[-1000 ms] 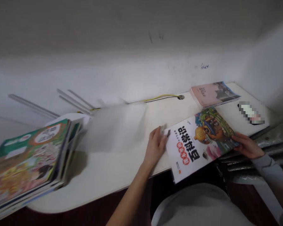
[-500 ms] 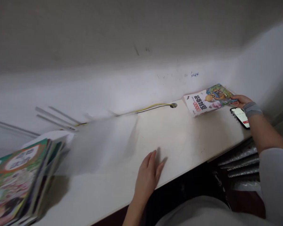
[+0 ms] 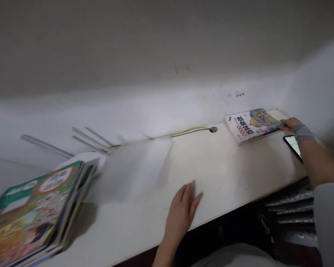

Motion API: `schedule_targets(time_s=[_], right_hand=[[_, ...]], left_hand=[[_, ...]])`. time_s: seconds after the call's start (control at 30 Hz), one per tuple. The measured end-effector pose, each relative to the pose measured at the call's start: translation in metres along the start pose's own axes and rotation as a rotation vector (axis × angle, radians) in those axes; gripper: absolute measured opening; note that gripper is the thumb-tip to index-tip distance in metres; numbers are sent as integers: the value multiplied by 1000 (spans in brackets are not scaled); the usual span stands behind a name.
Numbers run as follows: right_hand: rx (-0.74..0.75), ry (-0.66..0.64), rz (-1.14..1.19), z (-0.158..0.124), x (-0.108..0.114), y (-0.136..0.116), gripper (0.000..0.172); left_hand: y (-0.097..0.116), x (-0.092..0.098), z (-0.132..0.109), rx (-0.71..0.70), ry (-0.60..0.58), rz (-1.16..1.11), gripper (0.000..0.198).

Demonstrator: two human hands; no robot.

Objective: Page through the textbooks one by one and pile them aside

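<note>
My left hand (image 3: 182, 213) lies flat on the white desk (image 3: 217, 174) near its front edge, fingers stretched out, holding nothing. My right hand (image 3: 290, 124) reaches to the far right corner and touches the right edge of a colourful picture book (image 3: 252, 124). That book rests on top of another book by the wall. Whether the fingers grip the book or only rest on it is unclear. A grey wrist cuff (image 3: 303, 133) shows on the right arm.
A leaning stack of several colourful books (image 3: 33, 211) fills the desk's left end. A phone (image 3: 293, 146) with a lit screen lies beside my right forearm. A yellow cable (image 3: 183, 131) runs along the wall to a desk hole (image 3: 213, 129). A blurred pale patch (image 3: 136, 167) covers mid-desk.
My right hand carried the picture book from the desk's front edge to the far right corner and set it on the other book. My left hand let go and now lies flat on the desk.
</note>
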State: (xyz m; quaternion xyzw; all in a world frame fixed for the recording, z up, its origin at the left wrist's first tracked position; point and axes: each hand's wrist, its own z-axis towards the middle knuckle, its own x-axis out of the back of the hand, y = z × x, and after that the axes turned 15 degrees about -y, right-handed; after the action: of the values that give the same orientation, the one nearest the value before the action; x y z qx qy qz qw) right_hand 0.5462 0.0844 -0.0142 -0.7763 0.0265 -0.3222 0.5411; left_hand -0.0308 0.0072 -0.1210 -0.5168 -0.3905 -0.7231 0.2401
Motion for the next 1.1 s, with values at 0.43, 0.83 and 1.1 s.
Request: schedule_targets(time_s=[0.43, 0.83, 1.1], right_hand=[[614, -69, -1198, -34, -133, 35, 57], [952, -92, -1128, -106, -197, 3, 55], [1014, -362, -1034, -142, -244, 12, 42]], left_hand=[[18, 2, -3, -13, 8, -96, 44], [-57, 76, 75, 632, -209, 216, 37], [-75, 97, 77, 723, -280, 74, 27]])
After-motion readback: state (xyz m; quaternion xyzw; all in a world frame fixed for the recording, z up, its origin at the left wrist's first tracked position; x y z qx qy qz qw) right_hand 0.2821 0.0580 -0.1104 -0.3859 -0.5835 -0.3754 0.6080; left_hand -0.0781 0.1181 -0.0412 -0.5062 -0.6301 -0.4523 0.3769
